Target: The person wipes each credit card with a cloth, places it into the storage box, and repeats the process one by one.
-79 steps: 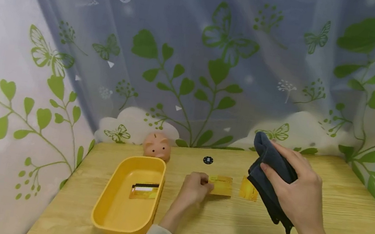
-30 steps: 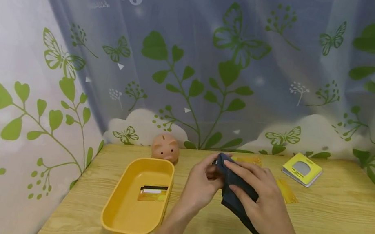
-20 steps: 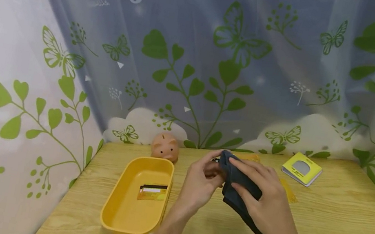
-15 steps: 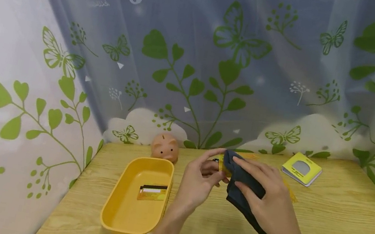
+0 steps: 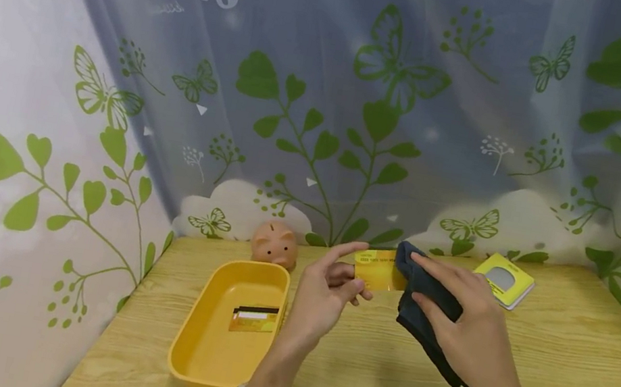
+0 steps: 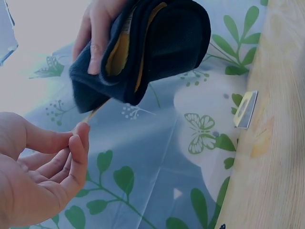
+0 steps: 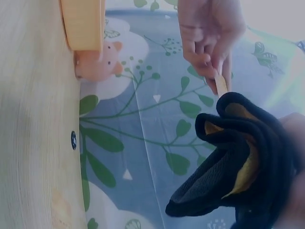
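In the head view my left hand (image 5: 320,301) pinches a yellow bank-style card (image 5: 376,270) between thumb and fingers. The card's far end is still within the mouth of a dark blue fabric wallet (image 5: 428,316) with black edging and a black strap. My right hand (image 5: 480,321) grips this wallet from the right, above the table. Both wrist views show the wallet's folds spread apart, with more yellow inside (image 6: 117,56). Edge-on, the pinched card (image 7: 221,86) is a thin strip between the left hand (image 7: 212,40) and the wallet (image 7: 238,157).
A yellow tray (image 5: 215,359) holding a card (image 5: 254,320) stands on the left, with a pink piggy bank (image 5: 275,246) behind it. A yellow card holder (image 5: 508,281) lies at the back right of the wooden table. One black poker chip (image 7: 74,140) shows in the right wrist view.
My left hand has left the card on the table and reached the wallet's mouth. A yellow card has since slid partway out, while the wallet has shifted right from the left hand.
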Motion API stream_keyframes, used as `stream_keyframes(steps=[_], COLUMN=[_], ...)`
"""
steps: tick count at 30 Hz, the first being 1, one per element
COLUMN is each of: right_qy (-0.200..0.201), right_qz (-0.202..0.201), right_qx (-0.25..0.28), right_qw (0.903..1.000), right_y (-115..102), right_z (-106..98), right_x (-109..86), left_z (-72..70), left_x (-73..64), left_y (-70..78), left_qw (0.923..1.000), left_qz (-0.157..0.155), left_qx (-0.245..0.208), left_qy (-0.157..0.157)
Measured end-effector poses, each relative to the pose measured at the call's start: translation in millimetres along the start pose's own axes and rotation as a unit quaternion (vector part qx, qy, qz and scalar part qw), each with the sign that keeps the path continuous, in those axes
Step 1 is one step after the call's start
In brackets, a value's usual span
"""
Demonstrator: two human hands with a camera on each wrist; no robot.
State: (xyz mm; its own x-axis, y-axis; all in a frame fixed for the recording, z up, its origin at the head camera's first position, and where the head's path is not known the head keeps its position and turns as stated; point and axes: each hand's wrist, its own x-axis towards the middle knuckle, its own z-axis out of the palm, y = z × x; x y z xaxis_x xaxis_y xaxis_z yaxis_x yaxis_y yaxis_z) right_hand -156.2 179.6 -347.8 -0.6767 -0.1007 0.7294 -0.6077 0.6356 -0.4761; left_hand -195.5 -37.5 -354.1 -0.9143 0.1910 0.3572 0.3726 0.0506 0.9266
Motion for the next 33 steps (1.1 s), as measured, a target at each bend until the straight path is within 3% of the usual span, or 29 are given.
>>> stream_keyframes(steps=[6, 13, 18, 25, 33], right_qy=[0.017, 0.019, -0.015, -0.055, -0.057], right_qz=[0.026, 0.039, 0.029, 0.006, 0.013], right_qx=[-0.005, 0.022, 0.06, 0.06, 0.059], right_qw=[0.9995, 0.9988, 0.9977, 0.9966, 0.9966], right_y=[9, 2, -13, -27, -25], right_z=[-11, -17, -5, 18, 25], right_x=[0.9, 1.9, -0.3, -6.9, -10.6], left_z=[-3.1, -2.6, 1.6, 9.1, 13.5], left_x=[2.0, 2.4, 0.3, -1.3, -3.4], left_y=[-2.1, -4.1, -4.9, -4.7, -3.3], left_qw=[0.9996, 0.9996, 0.9995, 0.9974, 0.9965], left_qz=[-0.014, -0.009, -0.005, 0.021, 0.022], left_qx=[-0.002, 0.015, 0.031, 0.069, 0.081], left_qy=[0.023, 0.022, 0.003, -0.007, 0.001])
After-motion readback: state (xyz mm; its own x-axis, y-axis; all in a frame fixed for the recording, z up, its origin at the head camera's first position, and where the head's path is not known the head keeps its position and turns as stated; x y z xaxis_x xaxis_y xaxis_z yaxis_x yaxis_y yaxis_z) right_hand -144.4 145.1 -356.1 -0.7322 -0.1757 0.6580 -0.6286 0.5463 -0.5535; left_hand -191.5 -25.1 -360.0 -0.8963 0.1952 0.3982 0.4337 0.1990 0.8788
